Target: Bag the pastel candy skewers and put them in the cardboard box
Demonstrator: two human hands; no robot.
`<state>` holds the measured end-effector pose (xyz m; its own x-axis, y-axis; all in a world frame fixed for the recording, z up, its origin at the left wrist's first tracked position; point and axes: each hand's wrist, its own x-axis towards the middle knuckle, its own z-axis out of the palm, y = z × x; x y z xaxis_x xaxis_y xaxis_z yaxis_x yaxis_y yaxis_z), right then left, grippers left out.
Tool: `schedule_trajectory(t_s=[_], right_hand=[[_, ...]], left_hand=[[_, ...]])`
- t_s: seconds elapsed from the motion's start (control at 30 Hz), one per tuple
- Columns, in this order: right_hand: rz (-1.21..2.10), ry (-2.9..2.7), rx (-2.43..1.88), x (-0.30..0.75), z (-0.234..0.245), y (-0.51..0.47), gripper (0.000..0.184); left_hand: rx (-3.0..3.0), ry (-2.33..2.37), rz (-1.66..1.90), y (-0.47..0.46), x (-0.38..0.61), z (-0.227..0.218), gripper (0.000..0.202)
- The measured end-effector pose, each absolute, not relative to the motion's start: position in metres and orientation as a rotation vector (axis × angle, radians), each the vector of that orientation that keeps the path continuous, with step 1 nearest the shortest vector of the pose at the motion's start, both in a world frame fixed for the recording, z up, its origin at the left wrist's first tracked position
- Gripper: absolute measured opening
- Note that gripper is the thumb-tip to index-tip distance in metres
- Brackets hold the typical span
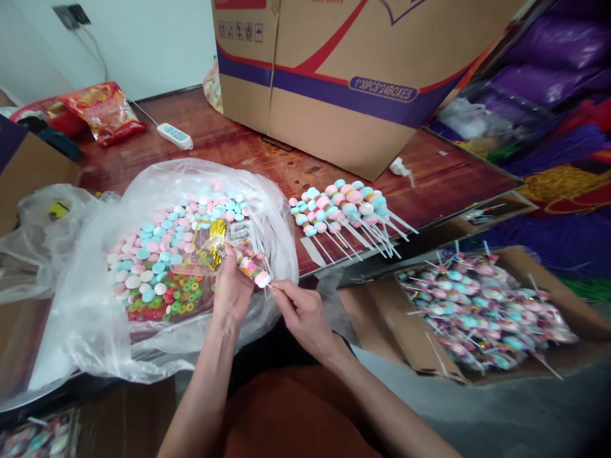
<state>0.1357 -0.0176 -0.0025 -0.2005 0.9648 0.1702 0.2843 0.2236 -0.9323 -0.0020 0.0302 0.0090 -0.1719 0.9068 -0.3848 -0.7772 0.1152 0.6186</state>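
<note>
A candy skewer (pixel 261 278) with pink and white pieces lies across the fingers of my left hand (pixel 233 286), which are curled round it. Its lower end points toward my right hand (pixel 303 313), whose thumb and finger pinch the stick just below the last white piece. Beside my left hand, a bundle of gold twist ties (pixel 218 236) lies on a clear plastic packet. Loose pastel candies (pixel 153 248) and red, green and yellow ring gummies (pixel 184 296) spread over a clear plastic bag (pixel 95 299) under and left of my hands.
Finished-looking candy skewers (pixel 341 207) lie in a row on the wooden table (pixel 229 140). At right, a lower open carton (pixel 396 324) holds many wrapped skewers. A large cardboard box (pixel 315 102) stands behind. A power strip (pixel 175 136) and red snack bag (pixel 102 111) lie back left.
</note>
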Motion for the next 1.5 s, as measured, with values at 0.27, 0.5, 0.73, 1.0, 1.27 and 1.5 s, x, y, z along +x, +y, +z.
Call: schedule_trajectory(t_s=[0.27,0.5,0.73,1.0,1.27,1.5], right_hand=[[1.542,-1.183,-1.166,0.138,0.003,-0.011,0.027],[1.264,-1.345,-1.215,0.125,0.0,-0.011,0.027],[0.951,-1.547,-1.242,0.12,-0.003,-0.015,0.026],[0.73,-1.608,-1.373,0.109,-0.009,-0.009,0.025],[1.208,-1.602,-1.249,0.127,0.0,-0.017,0.03],[1.085,-1.515,-1.239,0.108,0.0,-0.009,0.028]], left_hand=[[0.154,0.811,1.494,0.029,0.001,0.011,0.034],[0.239,0.874,1.441,0.02,0.012,0.007,0.033],[0.298,0.915,1.412,0.016,0.013,0.008,0.032],[0.342,0.94,1.395,0.012,0.019,0.005,0.029],[0.328,0.908,1.373,0.017,0.005,0.007,0.03],[0.49,1.022,1.325,0.006,0.006,0.008,0.039]])
